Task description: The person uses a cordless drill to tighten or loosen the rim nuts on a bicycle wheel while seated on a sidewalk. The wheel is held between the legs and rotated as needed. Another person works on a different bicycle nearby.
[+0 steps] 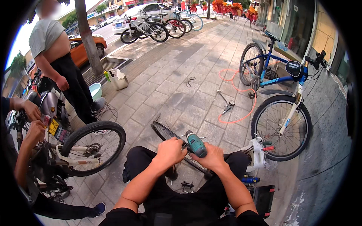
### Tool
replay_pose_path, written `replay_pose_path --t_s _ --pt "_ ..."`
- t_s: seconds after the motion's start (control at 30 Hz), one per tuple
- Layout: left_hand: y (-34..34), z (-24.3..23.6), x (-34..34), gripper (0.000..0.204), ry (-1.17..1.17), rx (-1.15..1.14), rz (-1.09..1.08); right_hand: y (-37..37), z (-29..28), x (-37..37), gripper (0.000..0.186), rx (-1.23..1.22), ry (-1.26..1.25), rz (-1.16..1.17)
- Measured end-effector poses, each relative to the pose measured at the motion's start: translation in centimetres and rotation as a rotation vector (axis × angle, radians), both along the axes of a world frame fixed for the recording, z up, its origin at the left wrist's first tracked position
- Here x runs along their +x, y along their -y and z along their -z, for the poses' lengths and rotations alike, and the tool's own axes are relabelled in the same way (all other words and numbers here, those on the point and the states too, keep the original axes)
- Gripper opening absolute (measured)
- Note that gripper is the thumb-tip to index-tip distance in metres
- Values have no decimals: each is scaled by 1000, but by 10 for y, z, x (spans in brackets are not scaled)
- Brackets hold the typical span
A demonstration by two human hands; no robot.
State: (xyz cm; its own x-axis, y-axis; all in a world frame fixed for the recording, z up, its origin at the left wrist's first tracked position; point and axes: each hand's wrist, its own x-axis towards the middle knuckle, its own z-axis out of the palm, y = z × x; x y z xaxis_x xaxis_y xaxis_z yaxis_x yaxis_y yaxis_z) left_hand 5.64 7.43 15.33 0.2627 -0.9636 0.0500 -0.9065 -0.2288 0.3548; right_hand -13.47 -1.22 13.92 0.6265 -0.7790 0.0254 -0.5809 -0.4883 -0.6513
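A bare bicycle wheel rim [165,132] lies tilted across my lap, running from the front left down toward my right knee. My left hand [171,151] is closed on the rim's upper edge, thumb toward the right. Wrapped in my right hand [212,156] is a teal and black cordless drill [196,144], held just over the rim; its tip is hidden from view. Between my legs, a loose wheel hub [187,184] rests on the pavement.
A blue and white bicycle [279,80] stands at the right wall. An orange air hose [253,109] curls near a tyre gauge [231,103]. By my right knee are a white tool holder [257,152] and black case [263,199]. Left, a person handles an upturned bicycle's wheel [122,141]; another person [56,56] stands behind.
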Motion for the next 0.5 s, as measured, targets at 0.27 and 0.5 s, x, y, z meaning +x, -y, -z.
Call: replay_pose_path --t_s 0.27,0.5 --pt "20 -12 -7 37 7 163 -144 2 16 3 53 -31 -25 3" --pt "31 -4 -16 32 134 154 -33 1 6 -2 51 36 -68 42"
